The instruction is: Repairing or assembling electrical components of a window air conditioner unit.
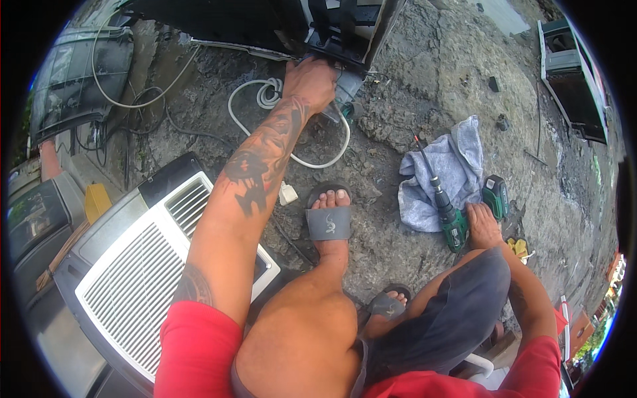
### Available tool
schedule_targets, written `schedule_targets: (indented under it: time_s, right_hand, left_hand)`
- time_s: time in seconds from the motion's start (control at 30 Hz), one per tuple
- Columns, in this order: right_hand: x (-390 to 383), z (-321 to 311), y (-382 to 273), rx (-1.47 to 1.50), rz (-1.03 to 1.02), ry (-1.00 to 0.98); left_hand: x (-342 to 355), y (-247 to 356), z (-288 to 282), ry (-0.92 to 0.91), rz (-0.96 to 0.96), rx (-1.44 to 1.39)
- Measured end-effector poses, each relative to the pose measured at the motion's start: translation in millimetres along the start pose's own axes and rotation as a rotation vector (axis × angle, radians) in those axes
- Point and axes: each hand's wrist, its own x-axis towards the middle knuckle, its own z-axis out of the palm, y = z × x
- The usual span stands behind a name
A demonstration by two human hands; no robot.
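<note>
My left hand (310, 83) reaches forward to the lower edge of a dark appliance casing (255, 30). Its fingers are curled, and their tips and whatever they grip are hidden. A white cord (320, 163) loops out beside that hand. On the right, my right hand (484, 225) is closed round the handle of a green and black cordless drill (454, 225). The drill lies on its side with a long thin bit pointing away from me, partly over a grey-blue cloth (446, 158). Its battery (495, 196) shows just beyond my fingers.
A white louvred air conditioner front panel (133, 285) lies at the left, under my left arm. A dark plastic housing (79, 79) stands far left. Another black casing (576, 79) sits far right. A white plug (287, 194) rests on rough ground near my sandalled foot (330, 222).
</note>
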Motion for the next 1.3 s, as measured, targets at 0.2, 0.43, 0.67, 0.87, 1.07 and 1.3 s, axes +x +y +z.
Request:
schedule_targets:
  time_s: [0.2,0.43,0.67,0.87,1.07,1.3]
  right_hand:
    - [4.7,-6.8,7.9,0.067,-0.078,-0.112]
    - [16.6,-135.4,-1.2,0.209,-0.219,0.118]
    - [73.2,-176.0,-52.5,0.445,-0.091,0.532]
    - [105.2,-151.1,-67.2,0.723,0.016,0.364]
    - [114.9,-132.4,-68.4,0.781,-0.049,0.458]
    - [123.3,-146.3,-72.2,0.899,-0.042,0.436]
  left_hand:
    - [-0.5,3.0,-9.7,-0.052,-0.004,0.014]
    - [-0.2,8.3,-10.4,-0.041,0.013,0.026]
    - [-3.8,-3.4,-1.3,0.023,0.012,0.009]
    - [-0.2,5.6,-9.4,-0.066,-0.005,0.012]
    - [-3.1,1.5,-5.2,-0.045,0.008,0.014]
    - [-3.9,1.1,-3.7,0.019,0.034,0.010]
